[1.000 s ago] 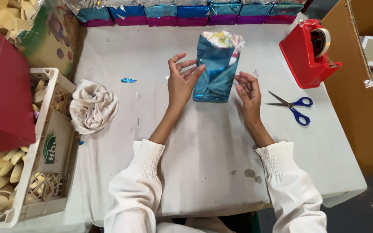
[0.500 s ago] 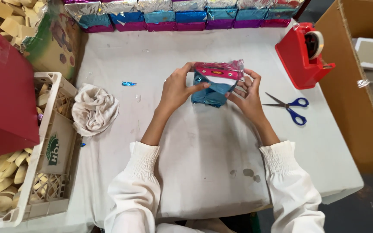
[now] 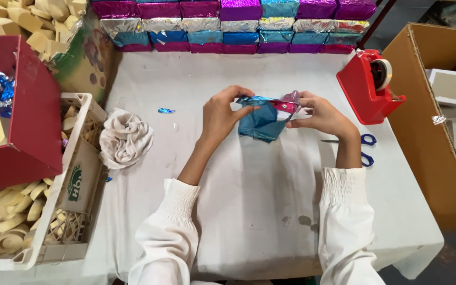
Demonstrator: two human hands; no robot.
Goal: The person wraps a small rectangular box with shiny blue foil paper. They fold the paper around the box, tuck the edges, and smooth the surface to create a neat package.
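- Right now both hands hold a foil packet (image 3: pixel 264 119) just above the white table (image 3: pixel 249 211), near its middle, in front of a wall of finished foil boxes (image 3: pixel 238 26).
- Left hand (image 3: pixel 220 113): thumb and fingers are pinched on the packet's left edge, where the blue foil creases.
- Right hand (image 3: pixel 320 113): fingers are closed on the right end, where a pink strip of foil shows at the top.
- The step looks like folding the foil's loose top over whatever it wraps; what is inside cannot be seen.
- To do it well, I judge:
  - keep both pinches close to the fold line, so the foil creases straight and does not crumple;
  - pull the sheet lightly taut before pressing, since thin foil tears at a sharp corner;
  - set the packet down on the table to flatten the flap, as a fold made in the air tends to spring back;
  - press the crease outward from its middle.
- Within reach to the right stand a red tape dispenser (image 3: pixel 368 87) and blue-handled scissors (image 3: pixel 365 149), partly hidden by the right forearm.
- To the left lie a crumpled cloth (image 3: pixel 125 138) and a small foil scrap (image 3: pixel 165 111), both well apart from the packet.
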